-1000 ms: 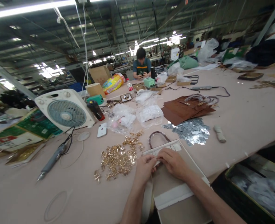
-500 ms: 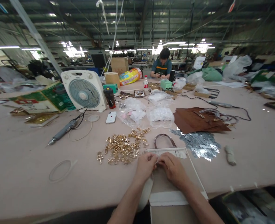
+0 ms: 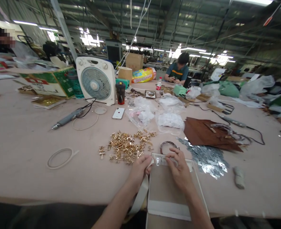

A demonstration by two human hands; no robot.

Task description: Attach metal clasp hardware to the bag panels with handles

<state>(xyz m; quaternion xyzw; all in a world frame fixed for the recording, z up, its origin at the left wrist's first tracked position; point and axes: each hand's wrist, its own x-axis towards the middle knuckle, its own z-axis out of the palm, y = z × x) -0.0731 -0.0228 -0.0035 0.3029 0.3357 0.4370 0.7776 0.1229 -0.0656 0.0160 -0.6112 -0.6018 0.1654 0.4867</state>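
A flat beige bag panel with white edging [image 3: 165,187] lies at the table's near edge in front of me. My left hand [image 3: 138,169] is closed on its left top corner, where a pale strap [image 3: 140,195] hangs down. My right hand [image 3: 178,170] pinches the panel's top edge beside a small silver metal plate [image 3: 158,160]. A curved handle [image 3: 168,145] lies just beyond the panel. A heap of gold metal fittings [image 3: 126,147] sits to the left of my hands, and a heap of silver plates [image 3: 208,156] to the right.
Brown leather pieces [image 3: 208,133], plastic bags of white parts [image 3: 169,121], a phone [image 3: 118,113], a white box fan [image 3: 96,81], an electric screwdriver with its cable [image 3: 67,119] and a plastic ring [image 3: 59,158] lie on the long table [image 3: 23,143]. A seated person [image 3: 178,71] works at the far end.
The view has swung to the left. My right hand has moved up onto the panel's top edge, and my left hand now grips the left corner; a silver plate shows between them.
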